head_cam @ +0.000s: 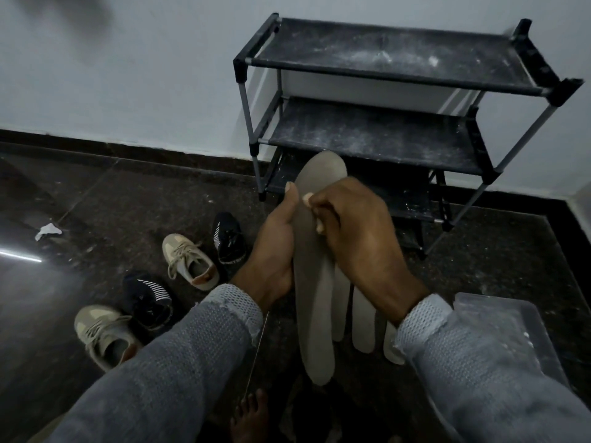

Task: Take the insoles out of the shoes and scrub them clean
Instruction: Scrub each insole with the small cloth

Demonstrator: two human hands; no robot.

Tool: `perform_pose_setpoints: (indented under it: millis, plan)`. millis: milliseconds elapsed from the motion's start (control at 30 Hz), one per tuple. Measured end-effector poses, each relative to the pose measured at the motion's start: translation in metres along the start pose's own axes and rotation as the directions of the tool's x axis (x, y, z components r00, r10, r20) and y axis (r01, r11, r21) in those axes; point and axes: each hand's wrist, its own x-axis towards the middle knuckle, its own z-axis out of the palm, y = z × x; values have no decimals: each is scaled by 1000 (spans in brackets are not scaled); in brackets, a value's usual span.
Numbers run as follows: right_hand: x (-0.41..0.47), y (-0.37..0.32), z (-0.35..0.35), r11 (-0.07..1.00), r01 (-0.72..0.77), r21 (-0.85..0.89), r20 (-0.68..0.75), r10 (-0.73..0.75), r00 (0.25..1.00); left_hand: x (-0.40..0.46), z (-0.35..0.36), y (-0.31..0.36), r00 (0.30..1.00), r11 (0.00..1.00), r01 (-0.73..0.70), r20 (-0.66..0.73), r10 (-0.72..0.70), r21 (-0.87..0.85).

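The scene is seen from one head-worn camera, aimed forward and down, close over the hands (319,238), with floor (128,199) and wall (128,75) beyond.

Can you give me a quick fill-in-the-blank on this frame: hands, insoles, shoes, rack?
1. The left hand grips the long grey insole along its ____ edge.
2. The right hand holds a small pale scrubber against the ____.
3. On the floor lie ____ shoes: two beige, two dark.
4. The black shoe rack stands against the ____.

Missing words: left; insole; four; wall
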Motion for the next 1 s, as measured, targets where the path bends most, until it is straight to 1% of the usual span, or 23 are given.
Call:
perform_pose_setpoints:
  millis: [67, 133, 233, 300, 367, 467, 567, 600, 633, 733, 800, 867, 1000]
  plan:
    - [6, 8, -7, 998, -46, -51, -50, 44, 998, 0, 4, -4, 999, 1000, -11, 33, 10, 28]
    - [12, 14, -12, 993, -107, -54, -75, 103, 992, -1, 5, -3, 1000, 998, -14, 9, 13, 54]
    - [18, 23, -16, 983, -162, -83, -122, 151, 981, -3, 8, -3, 999, 998, 36, 25, -37, 49]
    - [21, 28, -18, 980, -189, -58, -164, 177, 970, -4, 10, -3, 998, 997, 54, 38, -56, 54]
    - [21, 29, -20, 983, -185, -19, -186, 178, 966, -4, 10, -2, 997, 997, 50, 55, -54, 64]
    - [19, 20, -17, 995, -100, 21, -131, 102, 986, -6, 10, -1, 996, 998, 21, 83, -26, 60]
    - [19, 14, -11, 999, 27, 34, -62, -25, 998, -7, 11, -3, 995, 1000, 2, 104, -2, 0]
    - [21, 15, -11, 999, 29, 21, -62, -28, 998, -6, 11, -3, 994, 1000, 8, 113, -7, -10]
    - [22, 18, -12, 1000, 1, -2, -73, -1, 997, -6, 11, -3, 993, 1000, 21, 113, -21, -5]
    - [26, 32, -19, 987, -138, -77, -147, 125, 981, -5, 11, -3, 994, 997, 61, 93, -64, 38]
    - [25, 35, -20, 981, -180, -70, -172, 166, 971, -6, 13, -3, 992, 996, 70, 100, -74, 47]
    - [22, 32, -19, 985, -168, -32, -155, 161, 975, -6, 13, -3, 994, 997, 63, 90, -66, 36]
    - [15, 10, -11, 986, -80, 147, -46, 88, 995, -5, 10, 0, 997, 1000, -28, 73, 26, 14]
